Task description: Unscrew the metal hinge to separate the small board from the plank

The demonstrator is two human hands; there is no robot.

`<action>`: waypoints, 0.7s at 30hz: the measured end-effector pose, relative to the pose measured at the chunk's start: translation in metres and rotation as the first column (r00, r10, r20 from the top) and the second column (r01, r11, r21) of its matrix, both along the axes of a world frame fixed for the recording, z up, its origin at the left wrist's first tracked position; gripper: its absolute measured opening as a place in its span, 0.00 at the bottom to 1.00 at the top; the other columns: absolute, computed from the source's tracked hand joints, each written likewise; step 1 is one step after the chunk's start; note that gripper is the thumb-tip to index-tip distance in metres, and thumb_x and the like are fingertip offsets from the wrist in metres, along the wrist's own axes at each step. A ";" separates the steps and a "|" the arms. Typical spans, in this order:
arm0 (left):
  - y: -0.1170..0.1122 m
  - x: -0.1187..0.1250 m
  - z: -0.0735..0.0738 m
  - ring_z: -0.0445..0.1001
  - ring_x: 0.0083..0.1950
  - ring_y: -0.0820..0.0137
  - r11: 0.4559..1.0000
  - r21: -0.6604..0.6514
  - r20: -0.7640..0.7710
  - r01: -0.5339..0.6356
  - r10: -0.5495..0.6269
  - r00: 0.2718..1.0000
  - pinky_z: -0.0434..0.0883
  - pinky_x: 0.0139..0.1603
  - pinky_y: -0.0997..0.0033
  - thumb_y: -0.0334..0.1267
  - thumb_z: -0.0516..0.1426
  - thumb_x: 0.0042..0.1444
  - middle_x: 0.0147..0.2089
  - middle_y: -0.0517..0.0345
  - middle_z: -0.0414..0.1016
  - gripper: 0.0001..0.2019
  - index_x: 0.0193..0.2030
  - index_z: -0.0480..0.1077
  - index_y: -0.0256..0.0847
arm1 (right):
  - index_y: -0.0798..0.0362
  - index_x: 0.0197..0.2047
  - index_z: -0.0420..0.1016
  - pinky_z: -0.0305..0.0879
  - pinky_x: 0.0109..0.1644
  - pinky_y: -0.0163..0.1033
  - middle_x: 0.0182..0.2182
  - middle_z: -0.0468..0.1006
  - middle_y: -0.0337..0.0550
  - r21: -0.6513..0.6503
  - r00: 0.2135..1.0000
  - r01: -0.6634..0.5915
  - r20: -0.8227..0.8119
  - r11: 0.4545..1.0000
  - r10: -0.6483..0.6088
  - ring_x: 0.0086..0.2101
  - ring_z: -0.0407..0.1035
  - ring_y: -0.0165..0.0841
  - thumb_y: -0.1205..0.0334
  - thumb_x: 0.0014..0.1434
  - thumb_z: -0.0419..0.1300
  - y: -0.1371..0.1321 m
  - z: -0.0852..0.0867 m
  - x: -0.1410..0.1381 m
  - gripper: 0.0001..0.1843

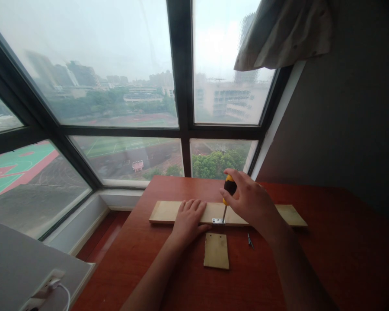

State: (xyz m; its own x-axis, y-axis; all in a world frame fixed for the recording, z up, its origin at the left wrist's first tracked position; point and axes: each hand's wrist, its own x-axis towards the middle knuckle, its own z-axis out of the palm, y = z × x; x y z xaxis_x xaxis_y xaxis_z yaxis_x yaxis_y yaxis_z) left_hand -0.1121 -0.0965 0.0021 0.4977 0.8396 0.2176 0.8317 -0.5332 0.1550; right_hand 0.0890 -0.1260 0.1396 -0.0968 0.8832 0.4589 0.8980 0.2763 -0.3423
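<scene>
A long pale wooden board (164, 211) lies across the table. My left hand (190, 218) rests flat on it, fingers stretched out, left of a small metal bracket (218, 221) at the board's near edge. My right hand (251, 196) is closed around the yellow and black handle of a screwdriver (230, 186). The screwdriver stands nearly upright, its tip at the right end of the bracket; any screw under the tip is too small to make out. Closer to me lies a small wooden piece (216, 251) with two holes near its far edge. Right of it are loose screws (250, 241).
The reddish-brown table (129, 268) reaches to large dark-framed windows (181, 129). A curtain (288, 34) hangs at upper right beside a dark wall (350, 112). At lower left, a white plug with a cable (55, 284) sits in a wall socket.
</scene>
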 end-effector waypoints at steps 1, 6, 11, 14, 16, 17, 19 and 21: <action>0.000 0.000 0.000 0.59 0.64 0.53 1.000 0.000 0.002 0.000 0.000 1.000 0.53 0.65 0.51 0.53 0.62 0.50 0.63 0.49 0.64 0.35 0.63 0.60 0.47 | 0.49 0.57 0.66 0.69 0.43 0.49 0.49 0.75 0.48 0.009 1.000 0.022 0.016 1.000 -0.022 0.43 0.73 0.45 0.54 0.61 0.55 0.001 0.000 -0.001 0.22; 0.000 -0.001 0.000 0.58 0.64 0.53 1.000 -0.008 0.013 -0.001 0.001 1.000 0.52 0.65 0.51 0.53 0.62 0.50 0.63 0.50 0.64 0.35 0.63 0.60 0.47 | 0.49 0.59 0.64 0.68 0.47 0.47 0.50 0.75 0.47 0.030 0.997 -0.071 -0.003 0.997 0.071 0.47 0.72 0.43 0.62 0.60 0.53 0.002 0.000 0.000 0.22; 0.001 0.001 0.001 0.59 0.63 0.52 1.000 -0.002 0.014 -0.004 0.004 1.000 0.52 0.65 0.50 0.53 0.63 0.48 0.63 0.50 0.64 0.35 0.63 0.60 0.47 | 0.51 0.60 0.61 0.68 0.48 0.47 0.52 0.74 0.49 0.004 0.995 -0.085 -0.062 0.996 0.085 0.47 0.72 0.42 0.62 0.58 0.55 0.002 -0.001 0.001 0.26; 0.000 0.001 0.001 0.59 0.64 0.52 1.000 0.000 0.013 -0.007 0.007 1.000 0.52 0.65 0.50 0.53 0.63 0.49 0.63 0.50 0.64 0.35 0.63 0.60 0.47 | 0.50 0.57 0.66 0.69 0.41 0.48 0.48 0.76 0.49 0.018 1.000 0.020 0.015 1.000 -0.021 0.42 0.73 0.44 0.53 0.60 0.55 0.003 -0.001 0.000 0.23; 0.000 0.001 0.001 0.58 0.64 0.53 1.000 -0.004 0.013 -0.008 0.008 1.000 0.52 0.66 0.50 0.53 0.63 0.49 0.63 0.50 0.64 0.35 0.63 0.60 0.47 | 0.50 0.55 0.68 0.69 0.40 0.48 0.46 0.76 0.49 0.038 0.998 0.053 0.042 0.998 -0.054 0.41 0.73 0.45 0.52 0.61 0.55 0.003 0.000 0.000 0.21; 0.000 0.001 0.001 0.58 0.64 0.53 1.000 -0.006 0.013 -0.008 0.008 1.000 0.52 0.66 0.51 0.53 0.62 0.50 0.63 0.50 0.64 0.35 0.63 0.60 0.48 | 0.49 0.55 0.68 0.69 0.40 0.48 0.45 0.77 0.48 0.041 0.998 0.044 0.039 0.998 -0.046 0.41 0.73 0.44 0.54 0.61 0.55 0.003 0.000 0.000 0.20; 0.000 0.001 0.001 0.58 0.64 0.53 1.000 -0.011 0.014 -0.005 0.005 1.000 0.51 0.66 0.51 0.53 0.62 0.50 0.64 0.50 0.64 0.34 0.63 0.60 0.48 | 0.49 0.57 0.66 0.69 0.43 0.47 0.47 0.76 0.47 0.028 1.000 -0.024 -0.003 0.999 0.024 0.43 0.73 0.42 0.61 0.59 0.54 0.002 0.001 0.001 0.21; 0.000 0.001 0.002 0.58 0.64 0.52 1.000 -0.016 0.015 -0.002 0.003 1.000 0.51 0.66 0.51 0.53 0.62 0.50 0.64 0.50 0.64 0.35 0.63 0.60 0.47 | 0.49 0.58 0.64 0.68 0.46 0.45 0.49 0.75 0.46 0.009 0.991 -0.108 -0.073 0.994 0.108 0.45 0.72 0.39 0.67 0.56 0.54 0.001 0.002 0.002 0.25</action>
State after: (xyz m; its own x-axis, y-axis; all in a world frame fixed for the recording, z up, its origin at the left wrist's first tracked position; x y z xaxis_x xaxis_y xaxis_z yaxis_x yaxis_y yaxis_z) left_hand -0.1115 -0.0964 0.0038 0.4924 0.8442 0.2117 0.8306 -0.5285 0.1755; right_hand 0.0912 -0.1254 0.1413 -0.1578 0.8668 0.4730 0.8355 0.3725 -0.4039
